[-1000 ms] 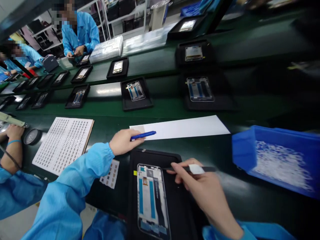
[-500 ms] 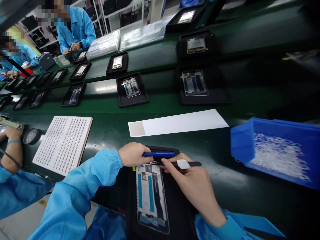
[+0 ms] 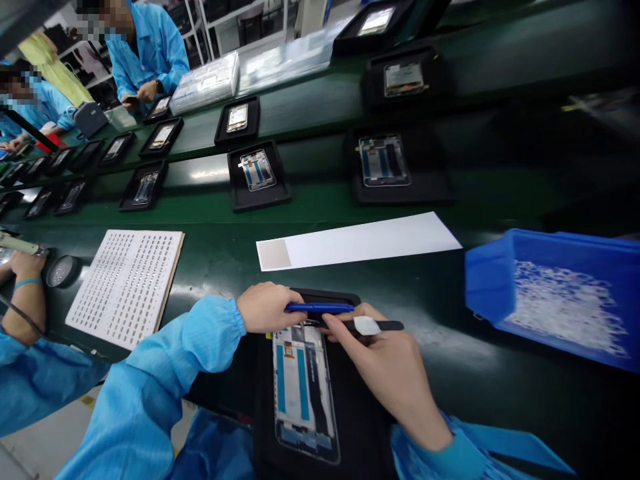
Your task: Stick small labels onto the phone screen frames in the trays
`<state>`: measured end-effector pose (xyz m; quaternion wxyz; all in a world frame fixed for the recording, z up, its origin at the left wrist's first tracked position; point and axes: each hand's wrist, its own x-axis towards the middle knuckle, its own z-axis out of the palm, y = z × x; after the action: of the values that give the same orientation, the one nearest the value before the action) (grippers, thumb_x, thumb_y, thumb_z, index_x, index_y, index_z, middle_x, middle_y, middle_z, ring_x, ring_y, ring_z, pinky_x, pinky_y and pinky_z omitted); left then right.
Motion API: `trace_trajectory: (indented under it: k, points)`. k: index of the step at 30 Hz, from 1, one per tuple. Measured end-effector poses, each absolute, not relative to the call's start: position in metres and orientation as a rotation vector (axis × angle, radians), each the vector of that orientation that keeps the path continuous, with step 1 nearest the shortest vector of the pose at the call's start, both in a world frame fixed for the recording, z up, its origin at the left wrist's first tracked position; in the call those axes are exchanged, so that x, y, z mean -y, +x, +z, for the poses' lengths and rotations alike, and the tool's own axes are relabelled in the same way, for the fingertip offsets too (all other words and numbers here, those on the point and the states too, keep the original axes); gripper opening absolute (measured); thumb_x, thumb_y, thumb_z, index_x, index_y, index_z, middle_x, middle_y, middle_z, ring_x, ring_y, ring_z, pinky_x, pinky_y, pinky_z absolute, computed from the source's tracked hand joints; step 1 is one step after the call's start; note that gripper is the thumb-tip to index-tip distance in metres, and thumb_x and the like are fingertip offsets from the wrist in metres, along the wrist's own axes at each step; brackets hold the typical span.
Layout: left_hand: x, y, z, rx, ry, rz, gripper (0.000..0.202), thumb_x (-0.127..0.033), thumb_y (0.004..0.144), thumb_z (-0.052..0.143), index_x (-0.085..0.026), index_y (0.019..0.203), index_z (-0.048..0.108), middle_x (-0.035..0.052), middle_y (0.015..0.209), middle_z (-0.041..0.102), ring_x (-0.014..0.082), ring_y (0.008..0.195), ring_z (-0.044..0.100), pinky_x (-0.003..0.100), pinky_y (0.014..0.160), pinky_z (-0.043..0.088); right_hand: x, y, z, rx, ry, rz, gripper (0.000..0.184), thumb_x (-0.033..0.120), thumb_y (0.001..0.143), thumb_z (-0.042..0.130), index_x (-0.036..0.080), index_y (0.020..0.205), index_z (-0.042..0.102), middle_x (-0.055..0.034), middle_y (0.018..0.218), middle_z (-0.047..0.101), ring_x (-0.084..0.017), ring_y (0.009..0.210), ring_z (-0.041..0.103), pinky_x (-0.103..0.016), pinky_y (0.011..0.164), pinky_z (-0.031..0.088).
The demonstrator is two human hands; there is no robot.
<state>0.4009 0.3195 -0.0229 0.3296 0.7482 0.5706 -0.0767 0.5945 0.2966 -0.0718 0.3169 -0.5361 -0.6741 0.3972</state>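
Two hands, left hand (image 3: 263, 308) and right hand (image 3: 390, 360), close together at the top end of one phone frame (image 3: 300, 387), lying in a black tray (image 3: 367, 427) on the green desk (image 3: 215, 260). Just changed over the last second: left hand brought back from the white paper strip (image 3: 370, 237) and lowered over the upper left corner of the frame. Carrying a blue pen (image 3: 320, 307) in the fingers, pointing right; with fingertips touching the frame or just above, hard to tell which. Right hand gripping dark tweezers (image 3: 367, 325) with a white wrap around the handle, now almost meeting the left fingers. Hidden behind the fingers: the tips of the tweezers, so impossible to say whether closed on anything. Hardly different from half a second ago, so probably slow, fine handling at that end. In judgement, a shift from strip to frame, with both hands sharing one small place and the pen merely carried along. Uncovered now beyond the tray: the strip's beige patch (image 3: 274, 255). Farther right, a blue bin (image 3: 490, 277) of white bits (image 3: 565, 307).
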Motion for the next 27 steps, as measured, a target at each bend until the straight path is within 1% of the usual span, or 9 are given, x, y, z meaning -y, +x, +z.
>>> trace_trajectory:
  k: [6, 11, 12, 17, 20, 23, 27]
  points:
    - [-0.3188, 0.4024, -0.0203, -1.503, 1.953, -0.211, 0.024, -0.037, 0.088, 0.054, -0.028, 0.104, 0.07, -0.0007, 0.088, 0.073, 0.0199, 0.083, 0.067, 0.026, 0.065, 0.044, -0.2952, 0.5948, -0.0712, 1.784, -1.419, 1.038, 0.034, 0.052, 0.087, 0.055, 0.021, 0.078, 0.062, -0.0054, 0.08, 0.071, -0.021, 0.068, 0.068, -0.027, 0.05, 0.047]
    - [-0.3161, 0.4069, -0.0226, -1.57, 1.964, -0.239, 0.025, -0.038, 0.087, 0.056, -0.029, 0.106, 0.069, 0.0009, 0.092, 0.073, 0.0241, 0.091, 0.068, 0.031, 0.074, 0.049, -0.294, 0.5931, -0.066, 1.792, -1.419, 1.01, 0.033, 0.053, 0.088, 0.053, 0.021, 0.088, 0.063, -0.0038, 0.077, 0.071, -0.021, 0.063, 0.067, -0.027, 0.048, 0.046]
    - [-0.316, 0.4079, -0.0233, -1.579, 1.969, -0.254, 0.025, -0.038, 0.087, 0.055, -0.029, 0.106, 0.068, 0.0013, 0.092, 0.073, 0.0247, 0.092, 0.068, 0.031, 0.075, 0.05, -0.2938, 0.5932, -0.0654, 1.801, -1.42, 0.984, 0.033, 0.053, 0.087, 0.053, 0.021, 0.088, 0.063, -0.0036, 0.075, 0.07, -0.021, 0.062, 0.067, -0.027, 0.047, 0.046]
    - [-0.3171, 0.4105, -0.0245, -1.587, 1.972, -0.299, 0.026, -0.038, 0.088, 0.054, -0.029, 0.107, 0.068, 0.0028, 0.096, 0.073, 0.0263, 0.094, 0.068, 0.035, 0.079, 0.052, -0.292, 0.5963, -0.0672, 1.813, -1.394, 0.888, 0.033, 0.051, 0.087, 0.054, 0.022, 0.071, 0.059, -0.0024, 0.064, 0.066, -0.019, 0.058, 0.065, -0.026, 0.045, 0.042]
    - [-0.3166, 0.4095, -0.0243, -1.586, 1.966, -0.281, 0.026, -0.038, 0.088, 0.053, -0.029, 0.107, 0.068, 0.0029, 0.096, 0.073, 0.0268, 0.094, 0.068, 0.036, 0.078, 0.052, -0.2905, 0.5958, -0.0688, 1.824, -1.366, 0.871, 0.033, 0.05, 0.088, 0.054, 0.022, 0.072, 0.06, -0.002, 0.065, 0.066, -0.018, 0.055, 0.063, -0.026, 0.045, 0.041]
    - [-0.3153, 0.4082, -0.0251, -1.59, 1.952, -0.267, 0.026, -0.039, 0.087, 0.052, -0.029, 0.106, 0.068, 0.0022, 0.094, 0.073, 0.0254, 0.092, 0.068, 0.034, 0.078, 0.052, -0.2891, 0.593, -0.0697, 1.857, -1.331, 0.797, 0.031, 0.049, 0.089, 0.055, 0.022, 0.075, 0.061, -0.0015, 0.067, 0.067, -0.017, 0.053, 0.062, -0.026, 0.045, 0.041]
    - [-0.317, 0.4096, -0.0283, -1.601, 1.937, -0.258, 0.025, -0.04, 0.087, 0.053, -0.029, 0.103, 0.069, 0.0017, 0.091, 0.073, 0.024, 0.089, 0.068, 0.032, 0.076, 0.052, -0.288, 0.5888, -0.0716, 1.887, -1.297, 0.734, 0.033, 0.049, 0.09, 0.053, 0.022, 0.074, 0.061, -0.0014, 0.068, 0.067, -0.016, 0.052, 0.061, -0.026, 0.047, 0.04]
